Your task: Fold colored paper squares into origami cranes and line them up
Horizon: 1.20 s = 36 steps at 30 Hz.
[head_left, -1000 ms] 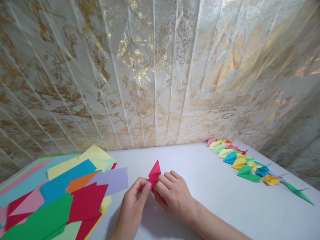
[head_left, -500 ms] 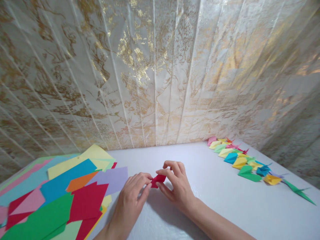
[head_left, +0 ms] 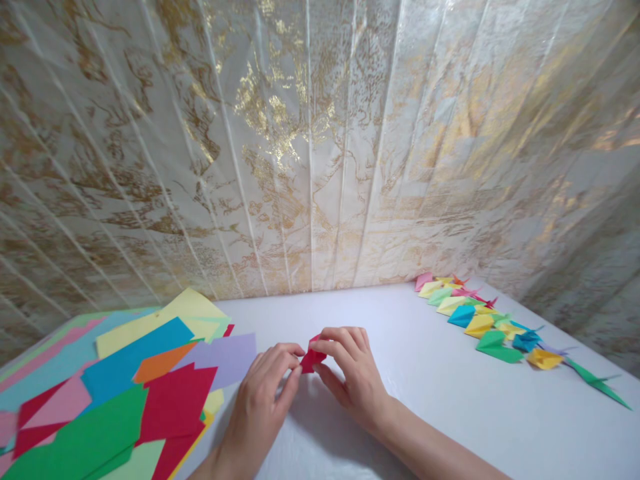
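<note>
A small folded piece of red paper (head_left: 311, 360) is held between my two hands, just above the white table (head_left: 400, 433). My left hand (head_left: 267, 383) pinches its left end with thumb and fingertips. From the other side, my right hand (head_left: 350, 363) grips it between thumb and forefinger, with the remaining fingers curled above. Part of the paper is hidden behind my right fingers. Its exact folded shape I cannot make out.
Loose coloured sheets, among them a green sheet (head_left: 100, 427), a red sheet (head_left: 175, 403) and a purple sheet (head_left: 230, 357), overlap at left. Several folded paper figures, including a green one (head_left: 499, 348), line the right side. A gold-patterned curtain (head_left: 310, 167) hangs behind the table.
My right fingers have shifted over the red paper, and its upper part now points up between my hands instead of stretching to the right. My left hand has barely moved.
</note>
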Available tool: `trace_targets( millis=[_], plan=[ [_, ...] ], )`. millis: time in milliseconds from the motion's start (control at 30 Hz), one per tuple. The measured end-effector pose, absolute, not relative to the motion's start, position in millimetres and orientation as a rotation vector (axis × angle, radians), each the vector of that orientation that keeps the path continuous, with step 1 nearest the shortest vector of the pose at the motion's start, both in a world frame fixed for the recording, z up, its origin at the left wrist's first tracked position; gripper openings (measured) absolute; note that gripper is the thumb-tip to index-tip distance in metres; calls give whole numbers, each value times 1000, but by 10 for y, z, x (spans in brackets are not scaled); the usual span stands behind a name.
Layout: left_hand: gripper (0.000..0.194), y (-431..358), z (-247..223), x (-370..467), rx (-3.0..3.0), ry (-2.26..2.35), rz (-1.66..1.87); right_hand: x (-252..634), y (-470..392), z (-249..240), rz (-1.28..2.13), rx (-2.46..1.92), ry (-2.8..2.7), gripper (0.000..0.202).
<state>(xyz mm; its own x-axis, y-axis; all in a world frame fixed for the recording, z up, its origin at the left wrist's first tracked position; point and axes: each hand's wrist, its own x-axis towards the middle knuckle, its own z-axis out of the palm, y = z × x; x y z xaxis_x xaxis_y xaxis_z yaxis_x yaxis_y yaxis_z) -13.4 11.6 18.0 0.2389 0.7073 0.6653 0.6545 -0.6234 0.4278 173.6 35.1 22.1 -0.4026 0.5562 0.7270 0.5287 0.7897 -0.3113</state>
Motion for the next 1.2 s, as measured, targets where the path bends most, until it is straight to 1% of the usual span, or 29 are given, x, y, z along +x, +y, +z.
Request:
trace_targets(
  millis=[133,200,267,367,433,500,767,900,967,1067,1100,1200],
  plan=[
    [19,111,250,-168,2679,1319,1315,1759,357,268,135,-791,-2005,12],
    [20,110,308,-195,2868,1298,1291,1785,395,302,362,-842,-1902,12],
    [22,110,360,-220,3041,1276,1254,1797,442,320,768,-917,-1736,19],
    [26,110,401,-239,3190,1278,1197,1762,477,309,1397,-925,-1389,43],
    [30,110,404,-242,3232,1304,1178,1719,465,293,1618,-875,-1201,54],
    [30,111,395,-243,3248,1326,1178,1684,439,290,1696,-845,-1108,60],
    [22,118,379,-261,3209,1301,1197,1688,412,356,1727,-830,-1106,62],
    [19,112,379,-216,3005,1259,1292,1669,417,305,1704,-822,-1122,60],
    [17,97,356,-185,2803,1239,1328,1665,421,272,1528,-834,-1197,50],
    [16,77,315,-154,2536,1241,1383,1686,414,269,1115,-845,-1464,21],
    [16,75,306,-151,2472,1255,1401,1697,404,282,1014,-839,-1563,17],
    [14,79,292,-154,2334,1302,1424,1712,350,337,883,-812,-1779,21]
  ],
)
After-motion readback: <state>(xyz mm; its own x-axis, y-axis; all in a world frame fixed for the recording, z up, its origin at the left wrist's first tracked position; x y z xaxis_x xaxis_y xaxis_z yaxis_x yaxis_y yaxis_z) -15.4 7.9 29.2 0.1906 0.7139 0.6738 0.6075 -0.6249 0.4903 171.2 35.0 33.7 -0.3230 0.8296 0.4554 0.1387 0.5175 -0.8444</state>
